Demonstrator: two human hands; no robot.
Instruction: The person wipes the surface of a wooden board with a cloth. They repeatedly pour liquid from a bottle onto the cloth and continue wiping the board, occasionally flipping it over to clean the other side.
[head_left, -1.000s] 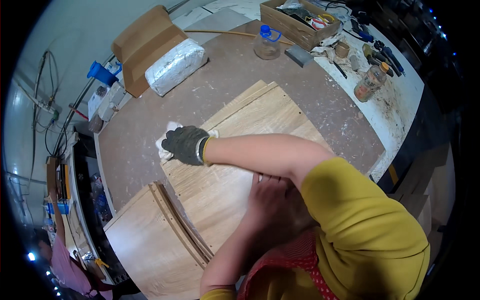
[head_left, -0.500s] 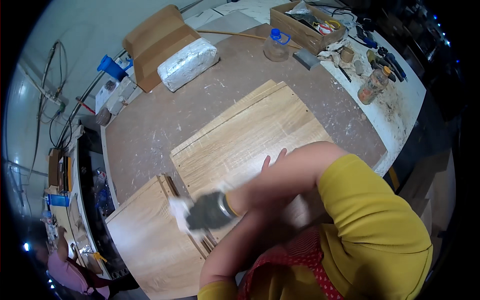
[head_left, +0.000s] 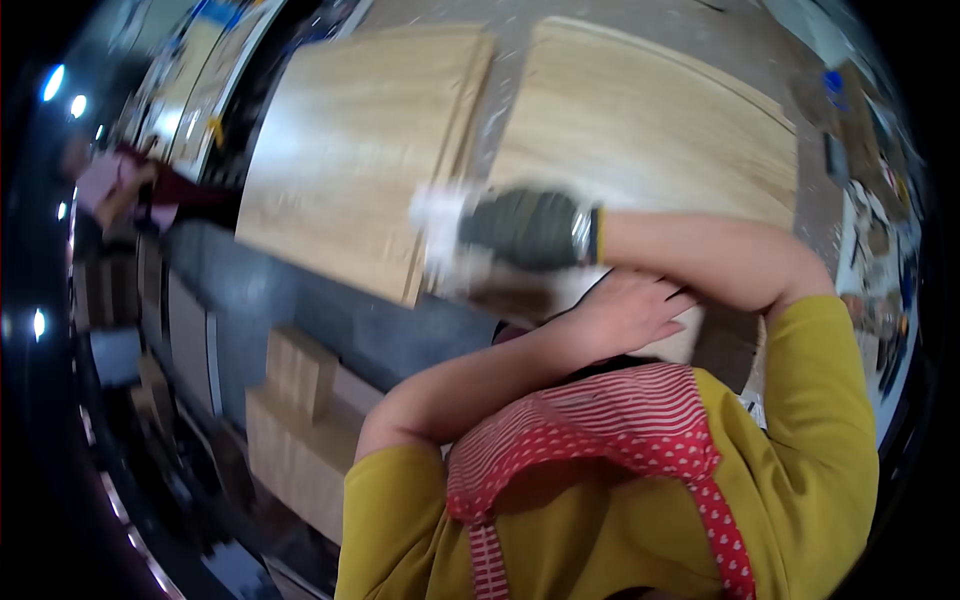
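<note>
My right hand, in a dark grey-green glove, reaches left across my body. A white blurred patch is at its fingers, and I cannot tell whether it is a cloth or part of the glove. It is close to the near right edge of a light wood-grain panel on the left. A second wood-grain panel lies behind my right forearm. My bare left hand is below that forearm, with its fingers spread and nothing seen in them.
Cardboard-coloured boxes stand low at the left, beyond the grey floor. Another person in pink is at the far left. A blue-capped bottle and clutter sit along the right side.
The view has swung left and down, so the panels appear higher. My left hand, mostly hidden earlier, shows below the right forearm. My gloved hand stays near the left panel's edge.
</note>
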